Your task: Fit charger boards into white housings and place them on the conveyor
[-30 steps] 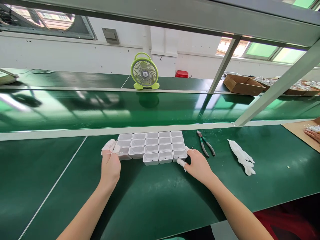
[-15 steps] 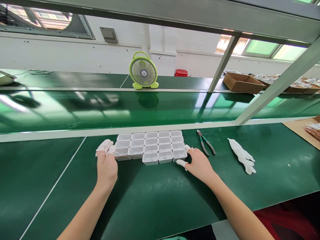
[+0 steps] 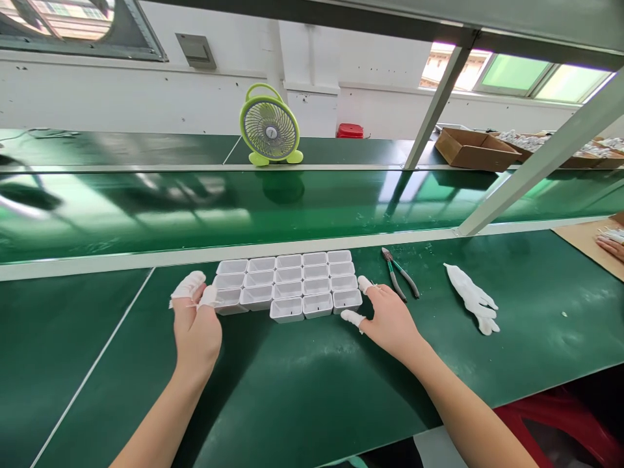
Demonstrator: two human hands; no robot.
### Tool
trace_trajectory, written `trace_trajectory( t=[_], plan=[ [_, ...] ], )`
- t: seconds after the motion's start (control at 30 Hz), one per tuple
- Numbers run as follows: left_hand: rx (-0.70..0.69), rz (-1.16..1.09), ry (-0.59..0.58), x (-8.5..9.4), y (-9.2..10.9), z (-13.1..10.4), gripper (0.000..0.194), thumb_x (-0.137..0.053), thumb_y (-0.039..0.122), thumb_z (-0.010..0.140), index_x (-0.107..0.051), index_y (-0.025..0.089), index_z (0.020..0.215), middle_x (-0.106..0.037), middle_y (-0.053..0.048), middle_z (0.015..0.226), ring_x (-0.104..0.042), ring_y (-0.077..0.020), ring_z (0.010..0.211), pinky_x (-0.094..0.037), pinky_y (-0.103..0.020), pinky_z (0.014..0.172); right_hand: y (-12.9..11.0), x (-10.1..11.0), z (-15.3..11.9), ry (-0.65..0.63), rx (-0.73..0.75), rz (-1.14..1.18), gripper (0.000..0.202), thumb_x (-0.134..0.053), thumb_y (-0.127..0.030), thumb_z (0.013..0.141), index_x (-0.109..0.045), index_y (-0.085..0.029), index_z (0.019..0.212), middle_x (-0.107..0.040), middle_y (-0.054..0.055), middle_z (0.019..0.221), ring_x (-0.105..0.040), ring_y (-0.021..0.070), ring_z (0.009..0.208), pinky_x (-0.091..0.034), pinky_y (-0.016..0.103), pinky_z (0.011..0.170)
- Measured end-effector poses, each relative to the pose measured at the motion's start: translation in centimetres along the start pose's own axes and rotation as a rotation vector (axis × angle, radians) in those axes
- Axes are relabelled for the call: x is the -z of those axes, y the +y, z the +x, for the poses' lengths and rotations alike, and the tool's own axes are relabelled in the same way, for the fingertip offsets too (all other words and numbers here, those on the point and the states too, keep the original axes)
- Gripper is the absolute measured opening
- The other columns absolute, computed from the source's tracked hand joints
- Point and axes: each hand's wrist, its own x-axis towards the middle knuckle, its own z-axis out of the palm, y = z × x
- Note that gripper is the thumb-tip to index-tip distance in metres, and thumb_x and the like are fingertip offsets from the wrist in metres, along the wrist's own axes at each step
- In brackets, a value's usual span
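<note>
Green spreads over the bench (image 3: pixel 302 390) in front of us, and on it stands a block of white open-topped boxes (image 3: pixel 287 290), packed side by side. We count five in each of the three far rows and three in the nearest row, set toward the block's right end. We have our left hand (image 3: pixel 197 318) just beside the left edge of the boxes, loosely open, thumb and fingers a little apart, with white wrapping on the tips. Our right hand (image 3: pixel 385 315) is open too, its wrapped thumb and forefinger parted about the near right corner of the boxes; whether either hand touches them we cannot tell. To the right of the boxes, near that hand, we see pliers (image 3: pixel 397 273) with their handles spread. Farther right of the boxes lies a white glove (image 3: pixel 471 299), and well to their right part of another person's hand (image 3: pixel 610 247) shows over a cardboard sheet (image 3: pixel 580 244). Beyond the boxes, on a raised surface, we see a lime-green fan (image 3: pixel 270 130), and beyond them to the right a brown carton (image 3: pixel 478 151)
</note>
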Motion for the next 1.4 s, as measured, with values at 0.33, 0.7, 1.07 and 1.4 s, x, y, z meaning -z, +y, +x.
trace_trajectory(
  t=[0.33,0.7,1.07,1.4],
  plan=[
    [-1.135,0.490,-0.250,-1.2,1.0,-4.9,0.045,-0.058,0.019,0.091,-0.053,0.017,0.135,-0.058,-0.020,0.137,-0.045,-0.0371,0.139,-0.031,-0.054,0.114,0.4,-2.2,-0.3,0.343,0.405,-0.141,0.048,-0.058,-0.043,0.096,-0.060,-0.007,0.127,-0.056,0.025,0.143,-0.042,0.0426,0.140,-0.045,0.060,0.108],
    [-1.235,0.387,-0.452,-2.3,1.1,-7.4,0.025,-0.054,0.018,0.095,-0.063,0.016,0.117,-0.067,-0.016,0.129,-0.053,-0.0320,0.133,-0.029,-0.047,0.113,-1.8,-3.4,1.0,0.181,0.588,-0.251,0.049,-0.052,-0.037,0.099,-0.056,-0.005,0.135,-0.055,0.023,0.146,-0.033,0.0404,0.149,-0.031,0.063,0.119],
    [-1.248,0.393,-0.393,-2.3,1.3,-7.2,0.025,-0.053,0.016,0.095,-0.062,0.015,0.118,-0.068,-0.017,0.124,-0.055,-0.0331,0.130,-0.034,-0.048,0.109,-2.2,-3.0,1.7,0.115,0.588,-0.306,0.049,-0.047,-0.035,0.101,-0.053,-0.005,0.140,-0.057,0.021,0.145,-0.031,0.0379,0.150,-0.022,0.065,0.122],
    [-1.254,0.403,-0.420,-2.5,1.0,-7.0,0.026,-0.053,0.014,0.093,-0.062,0.015,0.117,-0.070,-0.016,0.120,-0.055,-0.0328,0.130,-0.032,-0.049,0.111,-2.2,-3.7,1.7,0.129,0.611,-0.339,0.044,-0.054,-0.036,0.098,-0.059,-0.008,0.132,-0.057,0.022,0.144,-0.034,0.0355,0.149,-0.018,0.061,0.123]
  ],
)
